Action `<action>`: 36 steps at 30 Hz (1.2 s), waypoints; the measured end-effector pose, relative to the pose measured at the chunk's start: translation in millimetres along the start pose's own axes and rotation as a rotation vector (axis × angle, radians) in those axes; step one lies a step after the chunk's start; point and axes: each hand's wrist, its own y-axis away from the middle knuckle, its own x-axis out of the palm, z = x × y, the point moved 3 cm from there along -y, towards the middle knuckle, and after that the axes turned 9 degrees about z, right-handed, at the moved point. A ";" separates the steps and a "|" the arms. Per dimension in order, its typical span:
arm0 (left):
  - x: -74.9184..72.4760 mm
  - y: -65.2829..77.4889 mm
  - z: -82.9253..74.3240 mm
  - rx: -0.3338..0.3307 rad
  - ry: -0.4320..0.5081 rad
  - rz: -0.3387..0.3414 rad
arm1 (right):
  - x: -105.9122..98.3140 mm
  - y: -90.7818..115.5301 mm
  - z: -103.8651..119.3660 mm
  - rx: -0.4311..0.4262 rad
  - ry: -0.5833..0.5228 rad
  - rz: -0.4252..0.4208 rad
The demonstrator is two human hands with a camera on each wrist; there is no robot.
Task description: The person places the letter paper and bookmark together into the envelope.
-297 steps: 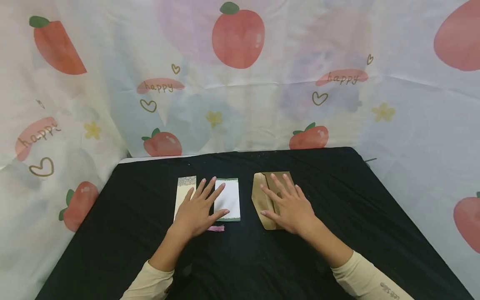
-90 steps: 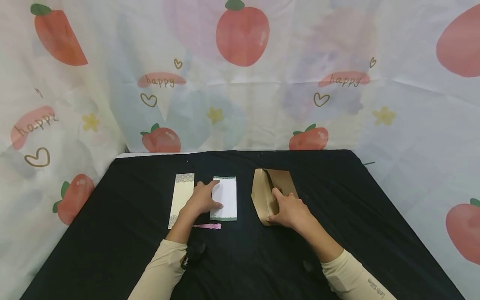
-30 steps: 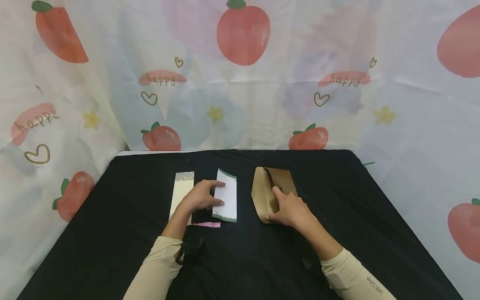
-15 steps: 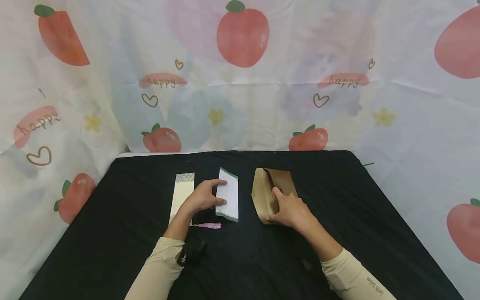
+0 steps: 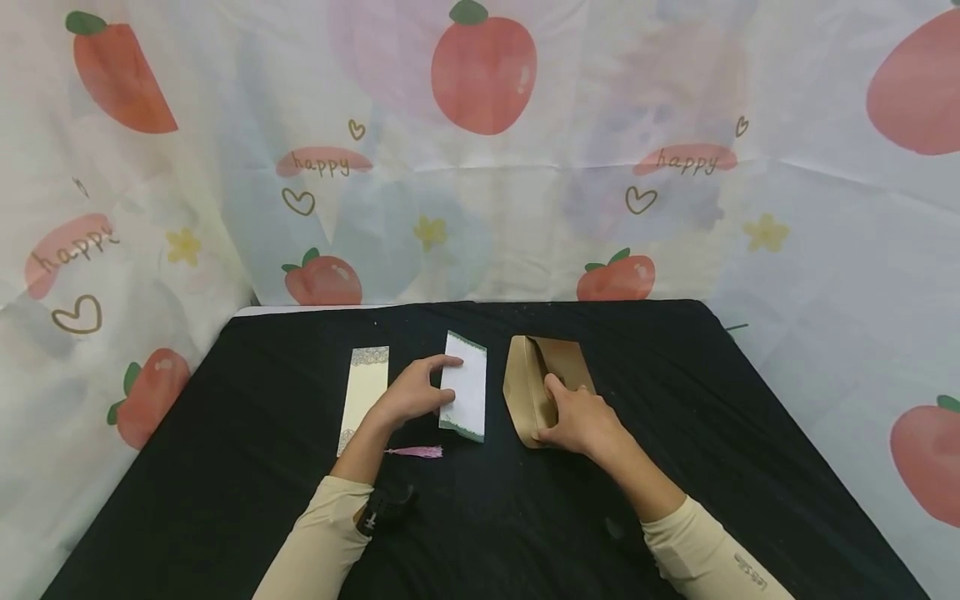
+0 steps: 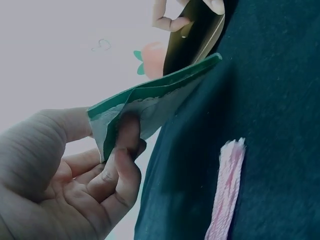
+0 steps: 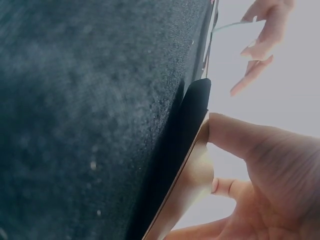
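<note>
Two hands, each working on a separate paper item; the envelope serves as reference for places. Left hand: thumb and fingers pinch the left edge of a white folded paper card with green borders. Card is tilted, just left of the envelope and apart from it; whether its far edge touches the worktop cannot be told. Right hand: thumb and fingers bent and clamped at the mouth of a gold paper envelope with its flap laid open. Farther left of the envelope, beyond the card, a long cream paper strip with silvery patterned ends lies on the black-cloth-covered worktop; a pink thread tassel lies left of the envelope and nearer the person. Risks, as judged: card leaves part slightly in the left wrist view, so a loose leaf could snag on the flap if the two meet; a one-edge pinch may let the card swing or buckle; easing the right grip could let the mouth close; a low left forearm could drag the strip or tassel.
</note>
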 end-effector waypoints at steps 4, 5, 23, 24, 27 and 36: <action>6.4 -2.4 -2.0 0.018 -0.001 0.019 | 1.5 -0.1 -0.5 0.002 0.003 -0.003; 8.0 -3.0 -1.7 0.017 -0.006 0.022 | 1.8 -0.1 -0.4 -0.002 0.003 -0.003; 22.6 -5.3 -9.1 0.018 0.072 0.036 | 2.8 -0.2 -0.3 0.007 0.003 -0.004; 23.5 -6.1 -9.2 0.014 0.071 0.033 | 3.0 -0.1 -0.8 0.006 0.004 -0.005; 25.6 -8.3 -10.6 0.006 0.069 0.025 | 2.8 0.0 -0.6 0.004 0.006 -0.005; 32.2 -20.1 -23.9 0.021 -0.002 -0.008 | 2.0 -0.6 0.3 -0.003 0.006 -0.003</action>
